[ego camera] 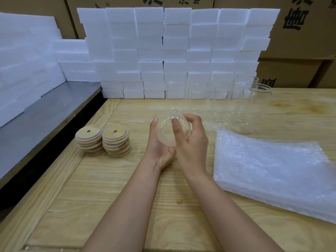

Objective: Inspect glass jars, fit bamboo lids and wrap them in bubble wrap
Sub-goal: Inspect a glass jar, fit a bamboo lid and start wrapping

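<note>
A clear glass jar (166,130) is held tipped above the wooden table, its open mouth turned towards me. My left hand (159,148) cradles it from below and the left side. My right hand (190,140) grips it from the right, thumb across the rim. Two stacks of round bamboo lids (103,140), each with a small centre hole, sit to the left of my hands. A pile of bubble wrap sheets (276,170) lies on the right. Several more clear glass jars (254,106) stand upright at the back right.
White foam blocks (172,51) are stacked as a wall along the table's (127,188) far edge and on the left. Cardboard boxes (300,42) rise behind them. A grey metal surface (45,115) adjoins the table on the left.
</note>
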`<state>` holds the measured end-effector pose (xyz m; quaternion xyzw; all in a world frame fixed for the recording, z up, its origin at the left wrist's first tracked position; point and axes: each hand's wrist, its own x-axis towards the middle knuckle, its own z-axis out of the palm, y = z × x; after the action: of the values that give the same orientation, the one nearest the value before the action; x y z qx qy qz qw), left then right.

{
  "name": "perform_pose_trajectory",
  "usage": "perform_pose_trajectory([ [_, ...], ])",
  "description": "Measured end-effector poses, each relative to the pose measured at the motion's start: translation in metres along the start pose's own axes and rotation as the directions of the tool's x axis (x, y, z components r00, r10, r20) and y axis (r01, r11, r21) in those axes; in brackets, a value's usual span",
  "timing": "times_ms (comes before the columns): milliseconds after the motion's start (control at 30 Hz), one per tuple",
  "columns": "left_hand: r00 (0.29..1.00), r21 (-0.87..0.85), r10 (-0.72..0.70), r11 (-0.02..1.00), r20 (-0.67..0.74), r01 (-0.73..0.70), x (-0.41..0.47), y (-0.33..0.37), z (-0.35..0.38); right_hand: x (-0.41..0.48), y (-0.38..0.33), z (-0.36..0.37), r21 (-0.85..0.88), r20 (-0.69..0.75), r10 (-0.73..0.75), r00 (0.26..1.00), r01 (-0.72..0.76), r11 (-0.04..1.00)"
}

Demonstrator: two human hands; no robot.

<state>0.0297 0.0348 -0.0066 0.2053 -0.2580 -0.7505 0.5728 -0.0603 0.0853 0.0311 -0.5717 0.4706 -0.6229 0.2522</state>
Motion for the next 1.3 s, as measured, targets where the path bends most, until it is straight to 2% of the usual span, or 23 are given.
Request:
perform_pose_trajectory([
  [233, 1.0, -0.026, 0.004, 1.0, 0.028, -0.004, 0.001, -0.001, -0.001, 0.0, -0.001, 0.002, -0.037, -0.022, -0.013, 1.0, 0.012, 0.999],
  [433, 0.997, 0.007, 0.066, 0.998, -0.051, -0.065, 0.0, -0.004, 0.005, 0.002, -0.001, 0.001, 0.011, -0.009, 0.075, 0.997, -0.075, 0.997],
  [567, 0.997, -0.001, 0.044, 0.999, -0.068, -0.044, -0.002, -0.003, 0.008, 0.003, -0.001, -0.001, 0.005, 0.025, 0.091, 0.996, -0.091, 0.996],
  [833, 0.994, -0.018, 0.053, 0.998, -0.094, -0.054, -0.001, -0.001, 0.003, -0.006, 0.013, -0.007, -0.012, 0.125, -0.108, 0.986, 0.111, 0.994],
  [933, 0.994, 0.097, 0.089, 0.992, -0.055, -0.084, -0.002, 0.0, 0.002, -0.008, 0.018, -0.009, -0.002, 0.148, -0.132, 0.98, 0.133, 0.991],
  [1000, 0.998, 0.192, 0.067, 0.979, -0.008, -0.064, -0.004, 0.001, 0.004, -0.01, 0.021, -0.01, 0.01, 0.15, -0.165, 0.975, 0.165, 0.986],
  [1067, 0.998, 0.209, 0.038, 0.977, 0.048, -0.048, -0.004, 0.001, 0.002, -0.012, 0.023, -0.01, 0.016, 0.133, -0.203, 0.97, 0.203, 0.979],
  [1200, 0.997, 0.148, 0.04, 0.988, 0.061, -0.048, -0.006, -0.001, 0.007, -0.012, 0.021, -0.009, 0.068, 0.108, -0.155, 0.982, 0.149, 0.987],
  [1300, 0.999, 0.016, 0.027, 0.999, 0.02, -0.028, -0.006, 0.001, 0.012, -0.012, 0.015, -0.011, 0.067, 0.02, -0.133, 0.991, 0.131, 0.989],
])
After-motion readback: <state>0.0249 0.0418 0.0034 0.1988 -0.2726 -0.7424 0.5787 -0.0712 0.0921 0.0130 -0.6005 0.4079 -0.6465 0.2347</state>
